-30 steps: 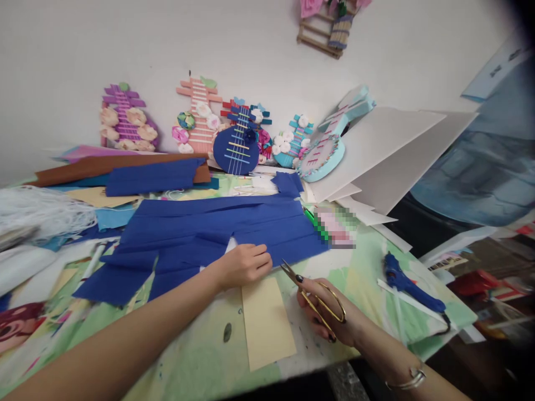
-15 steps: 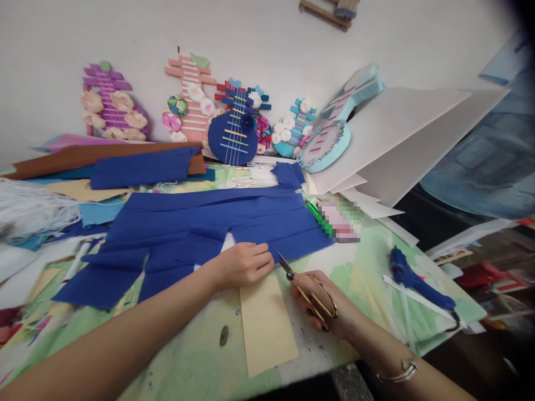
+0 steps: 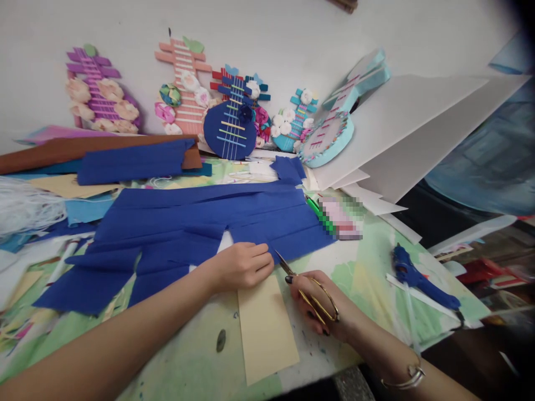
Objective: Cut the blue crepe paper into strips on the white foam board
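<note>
A wide piece of blue crepe paper (image 3: 200, 214), cut into flaps along its near side, is spread over the table. My left hand (image 3: 244, 266) has its fingers curled down at the paper's near edge, and the fingertips are hidden. From under that hand a cream paper strip (image 3: 267, 331) runs toward the table's front. My right hand (image 3: 320, 303) is closed around gold-handled scissors (image 3: 320, 301). Their tips point up and left, beside my left fingertips and close to the edge of the blue paper.
Decorated paper instruments, including a blue one (image 3: 229, 131), lean on the wall. A blue glue gun (image 3: 424, 281) lies at the right. White boards (image 3: 401, 122) stand behind it, green pens (image 3: 320, 214) lie nearer the middle. White string (image 3: 29, 206) is heaped at the left.
My view has shifted slightly, so the background sits higher and spreads outward. Both hands stay nearly in place, and the scissors remain in my right hand.
</note>
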Available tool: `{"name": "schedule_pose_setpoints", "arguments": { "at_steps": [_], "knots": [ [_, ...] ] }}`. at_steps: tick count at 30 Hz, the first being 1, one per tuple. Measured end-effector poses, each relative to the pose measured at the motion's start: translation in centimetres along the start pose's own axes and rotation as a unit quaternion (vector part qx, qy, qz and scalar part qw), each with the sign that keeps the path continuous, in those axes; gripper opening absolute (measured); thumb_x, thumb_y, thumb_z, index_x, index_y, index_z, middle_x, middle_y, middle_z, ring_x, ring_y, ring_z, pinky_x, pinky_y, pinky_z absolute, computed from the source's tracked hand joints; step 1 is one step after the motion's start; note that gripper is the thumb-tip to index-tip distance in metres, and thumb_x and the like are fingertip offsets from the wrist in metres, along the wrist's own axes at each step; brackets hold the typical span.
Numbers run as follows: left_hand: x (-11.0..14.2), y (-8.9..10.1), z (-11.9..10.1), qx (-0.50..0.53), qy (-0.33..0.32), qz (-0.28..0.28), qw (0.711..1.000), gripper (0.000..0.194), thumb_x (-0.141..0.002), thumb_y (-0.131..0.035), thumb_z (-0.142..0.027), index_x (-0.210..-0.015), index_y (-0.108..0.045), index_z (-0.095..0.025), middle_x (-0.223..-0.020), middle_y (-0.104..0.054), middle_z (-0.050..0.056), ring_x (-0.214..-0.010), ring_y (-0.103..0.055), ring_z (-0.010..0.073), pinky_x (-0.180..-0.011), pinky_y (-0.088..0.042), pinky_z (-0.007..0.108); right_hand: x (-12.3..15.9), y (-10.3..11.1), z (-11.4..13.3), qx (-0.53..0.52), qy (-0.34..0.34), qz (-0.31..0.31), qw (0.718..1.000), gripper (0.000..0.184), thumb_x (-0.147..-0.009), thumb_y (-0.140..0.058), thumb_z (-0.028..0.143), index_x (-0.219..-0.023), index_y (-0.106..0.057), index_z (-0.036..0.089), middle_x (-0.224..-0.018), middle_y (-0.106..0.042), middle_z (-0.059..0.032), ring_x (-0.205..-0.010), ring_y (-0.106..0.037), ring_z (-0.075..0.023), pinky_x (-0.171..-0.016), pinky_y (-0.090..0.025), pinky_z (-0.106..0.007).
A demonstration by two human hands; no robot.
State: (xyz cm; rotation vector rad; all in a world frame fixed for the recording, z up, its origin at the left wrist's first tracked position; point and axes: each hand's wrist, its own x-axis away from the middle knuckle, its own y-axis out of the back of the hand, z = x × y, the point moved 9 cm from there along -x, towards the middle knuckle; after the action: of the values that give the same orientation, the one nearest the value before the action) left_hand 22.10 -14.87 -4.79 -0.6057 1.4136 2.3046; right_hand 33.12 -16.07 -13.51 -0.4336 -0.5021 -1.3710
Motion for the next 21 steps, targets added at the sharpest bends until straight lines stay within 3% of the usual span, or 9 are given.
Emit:
{"name": "schedule_pose_setpoints", "arguments": {
  "at_steps": [21],
  "knots": [
    [0.26, -0.31, -0.06, -0.003, -0.006, -0.001, 1.000, 0.020, -0.091, -0.045, -0.005, -0.079, -0.059, -0.011, -0.072, -0.060, 0.005, -0.067, -0.055, 0.0159, -0.051, -0.042, 0.027, 0.07, -0.29, 0.24, 0.014, 0.008, -0.003, 1.000, 0.023, -0.068, -0.055, 0.041, -0.064, -0.046, 0.020, -0.038, -0.038, 0.0095, -0.023, -0.034, -0.0056, -0.023, -0.020, -0.018]
  ]
}}
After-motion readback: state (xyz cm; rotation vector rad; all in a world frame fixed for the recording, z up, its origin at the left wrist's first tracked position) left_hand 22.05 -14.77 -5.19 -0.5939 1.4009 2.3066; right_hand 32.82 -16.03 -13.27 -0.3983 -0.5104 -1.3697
